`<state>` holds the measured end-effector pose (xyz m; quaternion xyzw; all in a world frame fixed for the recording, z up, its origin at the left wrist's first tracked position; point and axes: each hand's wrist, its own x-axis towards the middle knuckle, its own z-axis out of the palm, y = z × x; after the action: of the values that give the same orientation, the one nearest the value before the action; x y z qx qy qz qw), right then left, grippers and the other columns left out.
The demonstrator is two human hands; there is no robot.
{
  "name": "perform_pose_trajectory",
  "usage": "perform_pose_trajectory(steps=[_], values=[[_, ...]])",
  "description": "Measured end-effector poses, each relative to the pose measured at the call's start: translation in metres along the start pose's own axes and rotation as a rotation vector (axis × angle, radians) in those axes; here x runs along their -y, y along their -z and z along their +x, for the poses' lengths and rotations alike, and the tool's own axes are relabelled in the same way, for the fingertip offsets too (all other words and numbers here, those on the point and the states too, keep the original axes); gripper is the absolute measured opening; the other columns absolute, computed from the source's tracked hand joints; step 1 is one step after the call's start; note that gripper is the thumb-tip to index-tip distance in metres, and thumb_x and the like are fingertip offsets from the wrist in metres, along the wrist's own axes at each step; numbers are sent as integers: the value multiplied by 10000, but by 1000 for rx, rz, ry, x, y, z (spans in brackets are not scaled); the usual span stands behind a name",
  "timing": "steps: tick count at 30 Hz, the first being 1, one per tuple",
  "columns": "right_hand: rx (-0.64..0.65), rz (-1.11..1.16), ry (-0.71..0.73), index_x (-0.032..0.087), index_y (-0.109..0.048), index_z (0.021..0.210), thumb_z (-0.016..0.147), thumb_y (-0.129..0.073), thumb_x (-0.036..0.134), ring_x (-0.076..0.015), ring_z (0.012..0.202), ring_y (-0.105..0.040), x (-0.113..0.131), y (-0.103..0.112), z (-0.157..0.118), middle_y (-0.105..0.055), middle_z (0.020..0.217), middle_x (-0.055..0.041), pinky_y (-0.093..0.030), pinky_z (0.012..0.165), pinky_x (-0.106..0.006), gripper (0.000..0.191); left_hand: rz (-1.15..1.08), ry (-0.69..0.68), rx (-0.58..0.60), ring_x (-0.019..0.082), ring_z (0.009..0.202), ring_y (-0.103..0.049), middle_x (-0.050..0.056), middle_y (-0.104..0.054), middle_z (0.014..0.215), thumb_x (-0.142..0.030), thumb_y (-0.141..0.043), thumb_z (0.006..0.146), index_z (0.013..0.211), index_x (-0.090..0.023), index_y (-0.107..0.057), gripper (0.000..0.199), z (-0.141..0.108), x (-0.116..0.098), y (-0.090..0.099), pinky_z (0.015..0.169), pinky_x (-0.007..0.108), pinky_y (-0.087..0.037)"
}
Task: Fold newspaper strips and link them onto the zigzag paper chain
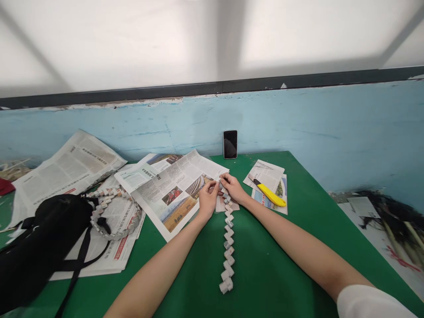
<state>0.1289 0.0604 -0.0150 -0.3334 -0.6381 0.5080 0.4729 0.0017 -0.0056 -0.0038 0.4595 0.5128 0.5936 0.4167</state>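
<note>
- Head view: a folded paper chain [229, 242] runs in a zigzag down the middle of the green table [281, 287], its far end at the fingers and its near end lying loose between the forearms.
- The right hand [232, 187] is closed, thumb and fingers pinching the chain's far end.
- The left hand [208, 198] has its fingers curled in, thumb and forefinger tips drawn together beside the right fingertips; whether anything sits between them is too small to tell.
- A small paper slip [235, 206] lies under the chain, just below the hands.
- At the left, a black bag [49, 238] with straps rests partly on newspapers; its inside cannot be seen.
- Beside the bag, a second paper chain [105, 199] lies in a loop on the left newspapers [115, 265], which carry columns of print and a red band with pale characters, too small to read.
- Nearer the left hand, a newspaper sheet [149, 190] shows Chinese headlines, also illegible here, with printed photos of a golden field, curving rows and figures in red.
- To the right, a yellow-handled cutter [271, 194] lies slantwise over small newspaper pieces [273, 173], one partly blue and printed.
- A phone [230, 144] with a dark screen stands upright against the blue wall [331, 119]; no brand is readable.
</note>
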Motion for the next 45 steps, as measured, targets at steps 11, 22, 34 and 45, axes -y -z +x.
perform_pose_trajectory(steps=[11,22,34,45], values=[[-29,-50,40,205,-576,866,884,-593,482,-183,784,-504,3,-1,-2,-545,831,-13,-435,742,-305,278,-36,19,-8,191,639,-701,66,-709,883,-499,-720,828,947,-168,-665,356,-1,-1,-1,622,317,-579],[-44,-41,126,206,-614,891,895,-643,385,-177,779,-539,11,-2,-5,-565,837,-10,-447,730,-296,181,-60,23,-21,202,622,-695,63,-705,849,-514,-725,817,916,-177,-668,357,0,-1,-1,583,315,-557],[-73,-184,208,211,-685,903,908,-656,348,-188,811,-576,15,0,-6,-606,891,-32,-450,727,-310,140,-66,27,-1,216,645,-701,56,-713,811,-474,-711,828,902,-180,-680,305,1,-1,1,648,354,-584],[-79,-193,163,228,-641,1056,933,-613,337,-197,920,-587,10,-4,-8,-601,992,-42,-488,834,-322,167,-125,32,-25,184,660,-685,57,-711,912,-440,-670,867,1018,-176,-658,304,3,9,2,660,332,-570]])
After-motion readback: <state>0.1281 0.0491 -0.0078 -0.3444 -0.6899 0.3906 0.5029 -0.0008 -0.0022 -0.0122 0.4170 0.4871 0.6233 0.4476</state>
